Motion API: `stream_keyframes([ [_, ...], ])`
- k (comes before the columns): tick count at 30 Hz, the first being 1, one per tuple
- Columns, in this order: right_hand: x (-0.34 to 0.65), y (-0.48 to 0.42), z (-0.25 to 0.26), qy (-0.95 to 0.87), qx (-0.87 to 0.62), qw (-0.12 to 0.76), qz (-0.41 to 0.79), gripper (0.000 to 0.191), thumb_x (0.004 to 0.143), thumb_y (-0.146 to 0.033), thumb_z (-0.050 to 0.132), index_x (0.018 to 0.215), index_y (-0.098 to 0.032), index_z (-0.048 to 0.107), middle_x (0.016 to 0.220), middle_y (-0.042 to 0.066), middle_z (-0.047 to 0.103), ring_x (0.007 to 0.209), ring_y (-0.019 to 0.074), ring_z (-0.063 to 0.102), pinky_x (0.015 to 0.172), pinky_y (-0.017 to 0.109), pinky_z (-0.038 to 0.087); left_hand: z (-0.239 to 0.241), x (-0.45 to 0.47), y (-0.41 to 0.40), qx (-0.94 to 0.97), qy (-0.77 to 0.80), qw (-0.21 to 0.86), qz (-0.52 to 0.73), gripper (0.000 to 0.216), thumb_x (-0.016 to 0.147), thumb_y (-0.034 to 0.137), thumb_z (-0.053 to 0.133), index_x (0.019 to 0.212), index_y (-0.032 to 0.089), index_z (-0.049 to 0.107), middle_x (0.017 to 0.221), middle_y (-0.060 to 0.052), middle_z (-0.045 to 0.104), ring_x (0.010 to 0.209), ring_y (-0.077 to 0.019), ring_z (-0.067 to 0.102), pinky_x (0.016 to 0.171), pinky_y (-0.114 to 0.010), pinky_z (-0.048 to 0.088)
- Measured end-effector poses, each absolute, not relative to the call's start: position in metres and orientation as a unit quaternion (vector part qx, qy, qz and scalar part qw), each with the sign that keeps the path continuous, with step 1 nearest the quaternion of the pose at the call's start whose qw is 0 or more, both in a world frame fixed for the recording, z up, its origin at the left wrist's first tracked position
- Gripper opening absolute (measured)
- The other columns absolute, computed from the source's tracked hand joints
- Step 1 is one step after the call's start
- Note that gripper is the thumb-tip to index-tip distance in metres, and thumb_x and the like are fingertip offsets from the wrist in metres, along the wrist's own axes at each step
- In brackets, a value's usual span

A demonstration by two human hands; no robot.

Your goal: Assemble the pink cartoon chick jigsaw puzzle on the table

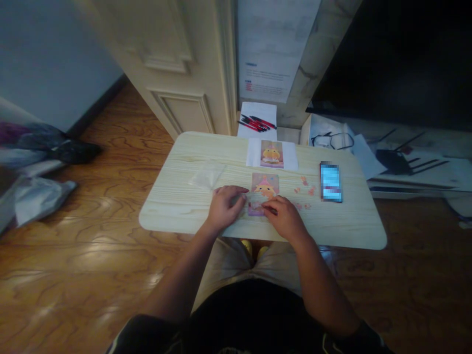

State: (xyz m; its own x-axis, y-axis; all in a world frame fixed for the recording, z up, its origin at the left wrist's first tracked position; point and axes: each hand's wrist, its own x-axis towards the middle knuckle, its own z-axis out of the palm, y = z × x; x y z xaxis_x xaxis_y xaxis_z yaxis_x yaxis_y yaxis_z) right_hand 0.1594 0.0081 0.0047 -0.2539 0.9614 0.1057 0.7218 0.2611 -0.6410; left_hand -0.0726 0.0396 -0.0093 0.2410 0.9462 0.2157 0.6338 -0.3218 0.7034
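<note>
A small partly assembled jigsaw puzzle (264, 189) with a yellow duck picture lies on the pale wooden table (177, 206). My left hand (225, 206) rests on the table at the puzzle's left edge, fingers curled and touching it. My right hand (285, 216) sits at the puzzle's lower right corner, fingers pressed together over a piece I cannot make out. Loose puzzle pieces (305, 188) are scattered just right of the puzzle. A reference picture (272, 154) of the same duck lies on white paper behind it.
A phone (331, 182) with a lit screen lies at the table's right. A clear plastic bag (207, 176) sits left of the puzzle. Red and black pens (258, 123) and eyeglasses (333, 140) lie beyond the table. Bags (40, 162) are on the wooden floor at left.
</note>
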Motion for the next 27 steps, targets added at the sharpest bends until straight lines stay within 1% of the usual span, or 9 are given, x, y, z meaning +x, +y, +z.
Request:
stream_keyframes([
  [3, 0.167, 0.007, 0.007, -0.739, -0.565, 0.274, 0.246, 0.015, 0.097, -0.023, 0.065, 0.102, -0.024, 0.079, 0.1, 0.006, 0.073, 0.101, 0.0219, 0.065, 0.094, 0.036, 0.051, -0.01, -0.075, 0.038, 0.753, 0.514, 0.248, 0.327, 0.034, 0.098, 0.04, 0.056, 0.127, 0.026, 0.068, 0.124, -0.003, 0.074, 0.118, -0.0241, 0.065, 0.108, -0.043, 0.043],
  [6, 0.177, 0.006, 0.007, -0.727, -0.578, 0.288, 0.233, 0.016, 0.097, -0.023, 0.064, 0.104, -0.024, 0.078, 0.102, 0.006, 0.073, 0.101, 0.0225, 0.066, 0.094, 0.037, 0.051, -0.01, -0.076, 0.036, 0.751, 0.513, 0.234, 0.343, 0.039, 0.095, 0.041, 0.058, 0.13, 0.025, 0.065, 0.127, -0.005, 0.072, 0.119, -0.0246, 0.065, 0.108, -0.043, 0.045],
  [8, 0.185, 0.004, 0.006, -0.729, -0.583, 0.284, 0.219, 0.016, 0.095, -0.022, 0.065, 0.105, -0.024, 0.078, 0.103, 0.006, 0.073, 0.103, 0.0231, 0.065, 0.096, 0.038, 0.051, -0.009, -0.077, 0.033, 0.752, 0.512, 0.218, 0.353, 0.035, 0.093, 0.041, 0.059, 0.123, 0.024, 0.067, 0.122, -0.006, 0.073, 0.115, -0.0247, 0.065, 0.104, -0.043, 0.048],
  [11, 0.194, -0.001, 0.002, -0.74, -0.585, 0.267, 0.197, 0.015, 0.092, -0.02, 0.069, 0.104, -0.024, 0.078, 0.104, 0.007, 0.072, 0.107, 0.0247, 0.064, 0.1, 0.041, 0.05, -0.008, -0.076, 0.024, 0.79, 0.477, 0.189, 0.337, 0.023, 0.092, 0.038, 0.061, 0.107, 0.025, 0.073, 0.111, -0.007, 0.074, 0.105, -0.024, 0.067, 0.098, -0.043, 0.051],
  [12, 0.197, -0.002, 0.001, -0.742, -0.587, 0.26, 0.191, 0.015, 0.091, -0.02, 0.07, 0.104, -0.024, 0.078, 0.104, 0.007, 0.072, 0.107, 0.0254, 0.063, 0.101, 0.042, 0.05, -0.008, -0.075, 0.021, 0.812, 0.451, 0.18, 0.323, 0.021, 0.092, 0.038, 0.061, 0.104, 0.025, 0.074, 0.109, -0.007, 0.074, 0.103, -0.0238, 0.067, 0.096, -0.044, 0.051],
  [14, 0.2, -0.004, -0.001, -0.744, -0.594, 0.246, 0.183, 0.018, 0.09, -0.021, 0.072, 0.106, -0.024, 0.077, 0.104, 0.007, 0.072, 0.107, 0.0266, 0.062, 0.101, 0.044, 0.049, -0.008, -0.069, 0.012, 0.859, 0.391, 0.168, 0.285, 0.022, 0.091, 0.036, 0.062, 0.105, 0.026, 0.076, 0.11, -0.008, 0.075, 0.102, -0.0244, 0.067, 0.094, -0.045, 0.052],
  [18, 0.204, -0.005, -0.004, -0.746, -0.6, 0.235, 0.171, 0.016, 0.089, -0.022, 0.073, 0.105, -0.024, 0.078, 0.102, 0.008, 0.071, 0.104, 0.0268, 0.061, 0.099, 0.044, 0.049, -0.012, -0.054, -0.002, 0.899, 0.333, 0.154, 0.237, 0.032, 0.092, 0.034, 0.06, 0.12, 0.027, 0.074, 0.125, -0.009, 0.072, 0.116, -0.0283, 0.066, 0.101, -0.05, 0.054],
  [22, 0.203, -0.004, -0.004, -0.748, -0.6, 0.231, 0.165, 0.009, 0.092, -0.023, 0.071, 0.096, -0.025, 0.079, 0.098, 0.007, 0.07, 0.101, 0.0258, 0.061, 0.097, 0.043, 0.049, -0.015, -0.045, -0.002, 0.901, 0.336, 0.148, 0.232, 0.032, 0.093, 0.033, 0.059, 0.121, 0.025, 0.074, 0.127, -0.011, 0.071, 0.119, -0.0292, 0.065, 0.106, -0.051, 0.054],
  [27, 0.198, -0.002, -0.004, -0.742, -0.612, 0.229, 0.15, 0.011, 0.094, -0.024, 0.069, 0.095, -0.025, 0.079, 0.096, 0.007, 0.07, 0.1, 0.0256, 0.061, 0.095, 0.041, 0.049, -0.015, -0.043, 0.005, 0.902, 0.34, 0.141, 0.224, 0.033, 0.095, 0.036, 0.057, 0.12, 0.021, 0.074, 0.128, -0.011, 0.07, 0.118, -0.0289, 0.066, 0.11, -0.049, 0.052],
])
